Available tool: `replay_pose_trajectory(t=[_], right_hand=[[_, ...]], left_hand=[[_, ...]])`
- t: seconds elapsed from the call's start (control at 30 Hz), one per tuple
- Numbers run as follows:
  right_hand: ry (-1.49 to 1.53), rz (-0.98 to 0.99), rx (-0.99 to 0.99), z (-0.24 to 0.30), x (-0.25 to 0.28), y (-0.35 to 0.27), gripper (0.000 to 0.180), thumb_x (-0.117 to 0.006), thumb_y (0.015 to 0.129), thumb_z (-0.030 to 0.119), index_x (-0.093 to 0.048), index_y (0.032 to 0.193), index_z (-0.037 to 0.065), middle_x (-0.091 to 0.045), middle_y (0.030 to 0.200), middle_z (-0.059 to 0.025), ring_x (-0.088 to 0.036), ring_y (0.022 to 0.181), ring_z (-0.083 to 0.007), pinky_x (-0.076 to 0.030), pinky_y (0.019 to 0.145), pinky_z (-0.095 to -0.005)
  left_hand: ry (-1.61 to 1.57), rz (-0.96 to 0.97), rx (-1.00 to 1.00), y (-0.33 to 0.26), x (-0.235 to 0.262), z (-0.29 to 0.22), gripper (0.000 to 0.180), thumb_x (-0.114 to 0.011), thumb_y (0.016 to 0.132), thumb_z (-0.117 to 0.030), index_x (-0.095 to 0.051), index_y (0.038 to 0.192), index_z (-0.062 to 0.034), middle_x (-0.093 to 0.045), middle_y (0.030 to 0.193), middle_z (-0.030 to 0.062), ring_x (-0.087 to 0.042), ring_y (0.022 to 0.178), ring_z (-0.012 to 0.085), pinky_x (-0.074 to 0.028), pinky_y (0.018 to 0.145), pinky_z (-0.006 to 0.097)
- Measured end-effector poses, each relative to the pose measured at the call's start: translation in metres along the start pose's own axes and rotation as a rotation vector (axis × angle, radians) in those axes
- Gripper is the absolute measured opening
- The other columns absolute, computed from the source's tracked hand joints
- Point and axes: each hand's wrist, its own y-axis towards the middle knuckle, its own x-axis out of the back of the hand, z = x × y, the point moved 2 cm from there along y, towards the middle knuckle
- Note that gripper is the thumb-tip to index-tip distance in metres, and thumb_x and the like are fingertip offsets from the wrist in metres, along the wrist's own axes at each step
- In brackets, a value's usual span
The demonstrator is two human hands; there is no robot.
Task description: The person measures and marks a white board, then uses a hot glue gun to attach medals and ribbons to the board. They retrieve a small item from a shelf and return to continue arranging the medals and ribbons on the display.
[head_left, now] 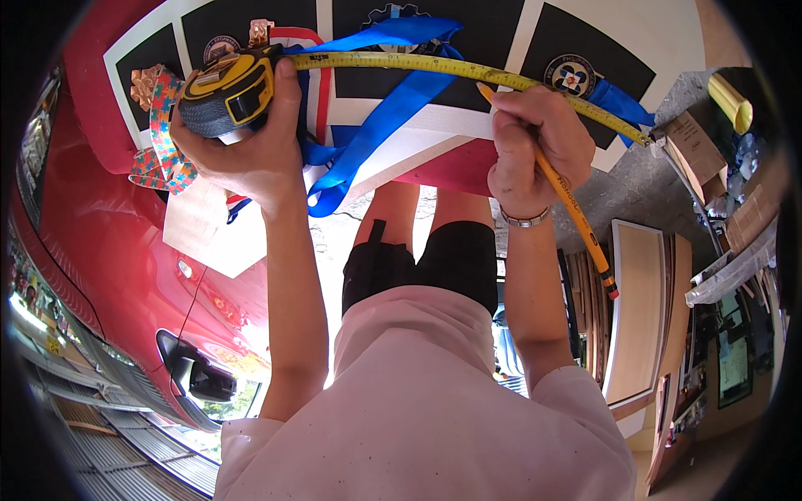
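My left hand point(266, 163) grips a yellow and black tape measure point(221, 98). Its yellow blade point(393, 61) is drawn out to the right, across a white board with black panels point(422, 121), and its tip lies near the board's right end. In my right hand point(543, 142) is a yellow pencil point(576, 219), its point touching or very close to the blade and its eraser end toward me. Blue ribbon point(380, 129) passes under the blade and hangs over the near edge. Round medals point(571, 75) rest on the black panels; a puzzle-patterned ribbon point(163, 125) hangs beside the tape case.
A red car point(125, 242) stands close on the left. To the right are cardboard boxes point(692, 154), a roll of gold material point(730, 103) and leaning wooden panels point(635, 309). Red cloth point(455, 167) shows below the board's near edge.
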Motion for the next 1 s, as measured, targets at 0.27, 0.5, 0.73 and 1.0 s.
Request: replay_pose_trajectory(t=[0.27, 0.5, 0.73, 1.0], right_hand=[[-0.016, -0.008, 0.005, 0.0002, -0.0002, 0.0, 0.01, -0.062, 0.071, 0.003, -0.069, 0.078, 0.003, -0.064, 0.066, -0.0067, -0.061, 0.054, -0.0199, -0.045, 0.054, -0.0289], [-0.012, 0.001, -0.019, -0.0003, 0.0002, -0.0008, 0.01, -0.063, 0.07, 0.002, -0.069, 0.078, 0.003, -0.065, 0.066, -0.0067, -0.061, 0.054, -0.0199, -0.045, 0.053, -0.0287], [0.002, -0.002, -0.008, -0.0012, 0.0006, -0.0015, 0.01, -0.063, 0.071, 0.002, -0.069, 0.079, 0.003, -0.065, 0.067, -0.0068, -0.062, 0.054, -0.0197, -0.045, 0.053, -0.0287], [-0.006, -0.01, 0.002, -0.0017, -0.0003, -0.0015, 0.009, -0.064, 0.071, 0.002, -0.069, 0.079, 0.003, -0.066, 0.068, -0.0066, -0.062, 0.054, -0.0197, -0.045, 0.053, -0.0284]], left_hand=[[0.034, 0.012, -0.02, 0.0, 0.0015, -0.0023, 0.088, -0.099, 0.066, -0.042, -0.049, 0.12, 0.0073, -0.066, 0.102, 0.0162, -0.073, 0.092, 0.0247, -0.063, 0.081, 0.033], [-0.021, -0.001, 0.011, -0.0008, -0.0004, -0.004, 0.088, -0.099, 0.066, -0.04, -0.049, 0.12, 0.0075, -0.067, 0.104, 0.0168, -0.073, 0.093, 0.0246, -0.063, 0.083, 0.034], [-0.03, -0.001, -0.015, -0.0004, -0.0004, -0.0013, 0.086, -0.099, 0.066, -0.039, -0.05, 0.119, 0.0074, -0.067, 0.104, 0.0175, -0.074, 0.093, 0.0258, -0.064, 0.082, 0.034], [0.016, -0.009, -0.024, -0.0012, -0.0001, -0.0012, 0.086, -0.099, 0.065, -0.039, -0.051, 0.12, 0.0064, -0.067, 0.103, 0.0165, -0.074, 0.093, 0.0252, -0.063, 0.081, 0.034]])
